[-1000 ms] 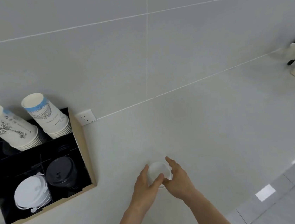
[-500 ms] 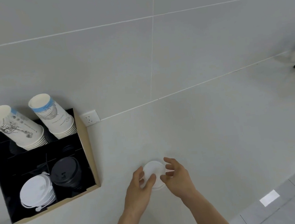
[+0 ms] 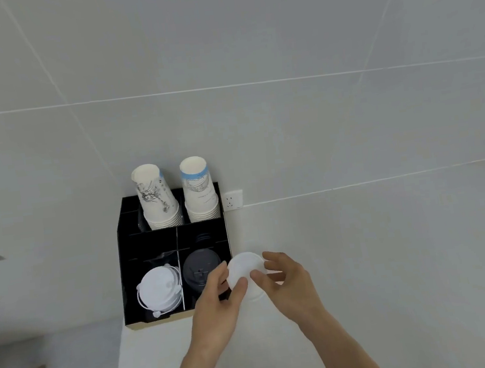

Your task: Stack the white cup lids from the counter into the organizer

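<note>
A white cup lid (image 3: 246,269), or a small stack of them, hangs above the white counter (image 3: 394,257) just right of the black organizer (image 3: 125,257). My left hand (image 3: 218,304) pinches its left edge with thumb and forefinger. My right hand (image 3: 288,281) grips its right edge with the fingertips. Inside the organizer, the front left compartment holds a stack of white lids (image 3: 159,288). The front right compartment holds black lids (image 3: 200,268).
Two stacks of upside-down paper cups (image 3: 158,199) (image 3: 199,190) stand in the organizer's back compartments. A white wall socket (image 3: 232,200) sits on the tiled wall right of the organizer. The counter's left edge (image 3: 119,364) drops off below the organizer.
Both hands have lifted the white lid off the counter and carried it left, up to the organizer's right side. The view has swung left, bringing the organizer toward the middle.
</note>
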